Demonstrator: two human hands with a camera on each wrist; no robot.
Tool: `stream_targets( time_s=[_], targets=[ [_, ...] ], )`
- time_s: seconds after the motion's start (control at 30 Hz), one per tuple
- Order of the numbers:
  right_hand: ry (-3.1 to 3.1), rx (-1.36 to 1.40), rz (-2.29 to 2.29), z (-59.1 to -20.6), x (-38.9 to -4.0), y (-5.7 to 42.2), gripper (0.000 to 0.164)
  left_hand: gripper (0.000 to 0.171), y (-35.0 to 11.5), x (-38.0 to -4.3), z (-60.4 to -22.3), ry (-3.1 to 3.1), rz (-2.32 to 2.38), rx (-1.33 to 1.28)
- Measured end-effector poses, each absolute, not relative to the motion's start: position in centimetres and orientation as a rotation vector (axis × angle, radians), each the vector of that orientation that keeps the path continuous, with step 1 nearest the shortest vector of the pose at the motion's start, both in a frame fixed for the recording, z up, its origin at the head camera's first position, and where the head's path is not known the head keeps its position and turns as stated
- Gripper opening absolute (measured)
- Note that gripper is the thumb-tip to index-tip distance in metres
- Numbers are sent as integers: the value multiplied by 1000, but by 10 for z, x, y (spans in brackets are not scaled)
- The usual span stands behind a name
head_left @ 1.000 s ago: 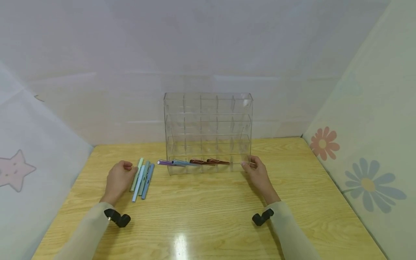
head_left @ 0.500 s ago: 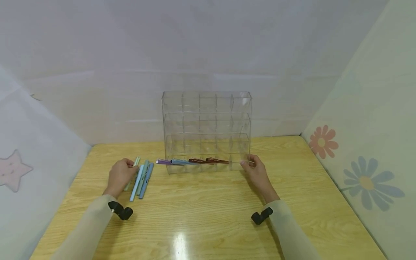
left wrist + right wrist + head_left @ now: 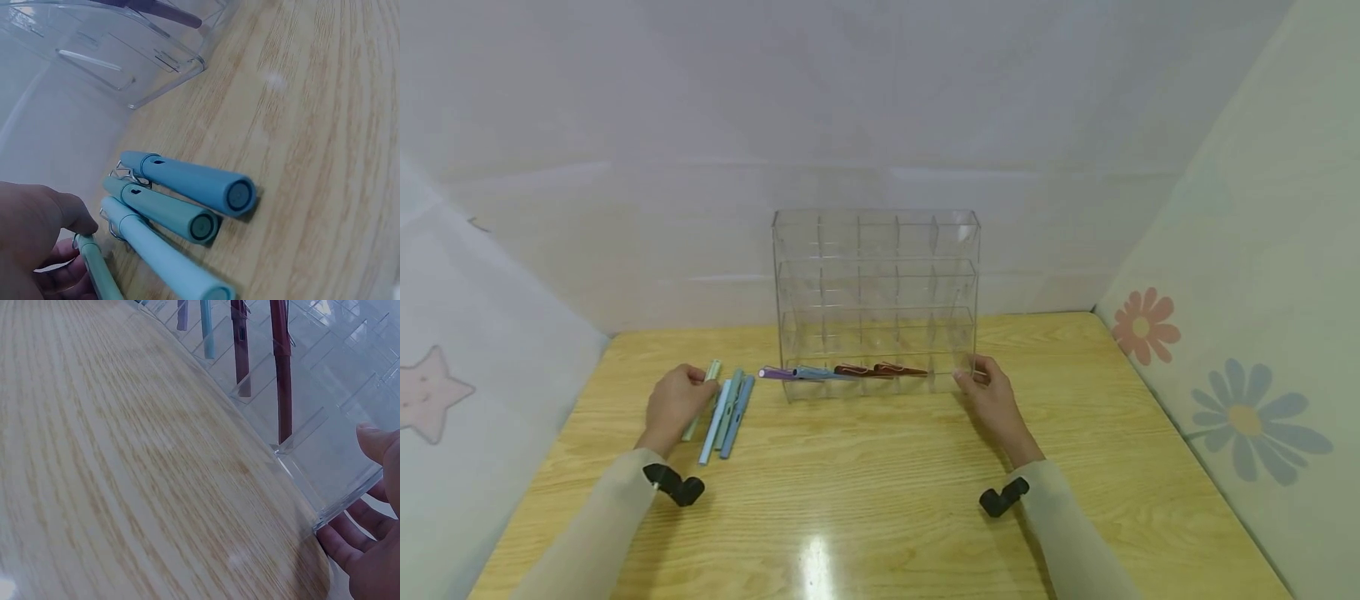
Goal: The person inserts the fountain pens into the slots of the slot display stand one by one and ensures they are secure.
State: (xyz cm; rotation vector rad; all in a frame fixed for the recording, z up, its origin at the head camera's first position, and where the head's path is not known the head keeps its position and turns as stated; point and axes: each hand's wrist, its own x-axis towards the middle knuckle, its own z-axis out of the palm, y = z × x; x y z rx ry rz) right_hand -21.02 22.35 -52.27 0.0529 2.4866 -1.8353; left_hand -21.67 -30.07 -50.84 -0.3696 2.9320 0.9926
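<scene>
In the head view, a person's left hand (image 3: 674,408) is pinching a pale green pen (image 3: 711,372) at the left of a wood-grain table (image 3: 880,500), near a light blue pen (image 3: 715,423), a teal pen (image 3: 730,408) and a blue pen (image 3: 738,417) lying side by side. The right hand (image 3: 997,412) is gripping a clear rack (image 3: 877,210), whose bottom row is holding a purple pen (image 3: 775,373), another blue pen (image 3: 818,374) and two dark red pens (image 3: 853,371).

In the left wrist view, thumb and fingers are holding the pale green pen narrowly near its clip; the three neighbouring pens are resting on the wood.

In the right wrist view, fingers are curling round the rack's bottom corner, thumb on the side wall's other side.
</scene>
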Motion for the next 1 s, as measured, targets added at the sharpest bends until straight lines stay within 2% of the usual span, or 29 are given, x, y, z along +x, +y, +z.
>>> stream_targets(
  time_s=[0.33, 0.67, 1.0],
  targets=[
    [2513, 37, -1821, -524, -209, 224, 66, 44, -302, -206, -499, 3004, 1092, -350],
    [2523, 41, -1816, -526, -210, 224, 65, 58, -306, -198, -497, 3084, 1189, -364],
    [2526, 60, -1813, -525, -211, 224, 63, 50, -303, -189, -481, 3080, 1214, -351]
  ],
)
